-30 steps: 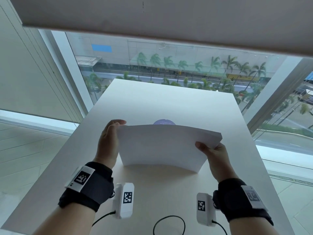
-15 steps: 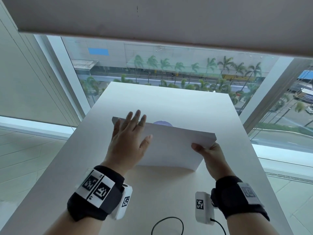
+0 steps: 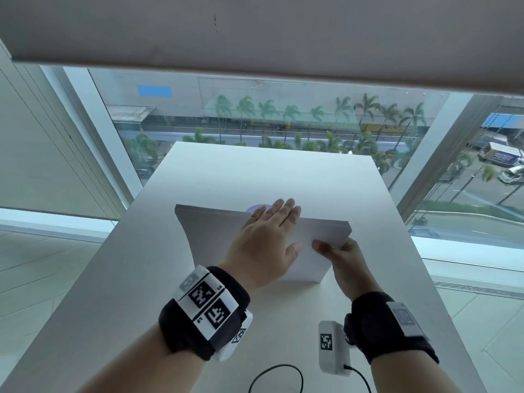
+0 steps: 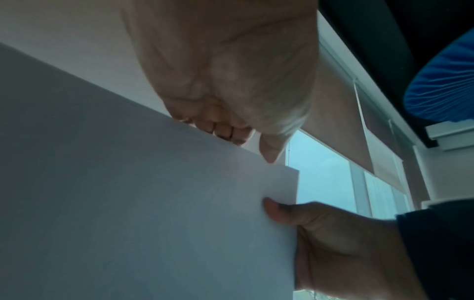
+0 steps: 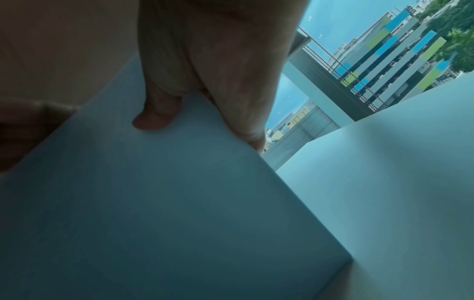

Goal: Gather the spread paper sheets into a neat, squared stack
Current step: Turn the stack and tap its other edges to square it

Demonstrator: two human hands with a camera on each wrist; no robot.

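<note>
A stack of white paper sheets [image 3: 209, 236] stands on its lower edge on the white table [image 3: 255, 171], leaning slightly away from me. My left hand [image 3: 272, 231] lies flat with straight fingers on the stack's top edge, right of its middle. In the left wrist view its fingertips [image 4: 225, 134] touch the top edge of the paper [image 4: 128, 203]. My right hand [image 3: 337, 251] pinches the stack's right edge, thumb on the near face. The right wrist view shows that thumb [image 5: 153, 119] pressed on the paper [image 5: 153, 223], which stands on the table [image 5: 397, 182].
A small purple disc [image 3: 256, 207] lies on the table just behind the stack, mostly hidden. A black cable loop [image 3: 276, 375] lies near the table's front edge. The narrow table ends at a large window, with floor on both sides.
My left hand let go of the stack's left edge, opened flat and slid right along the top edge. The right hand kept its pinch on the right edge.
</note>
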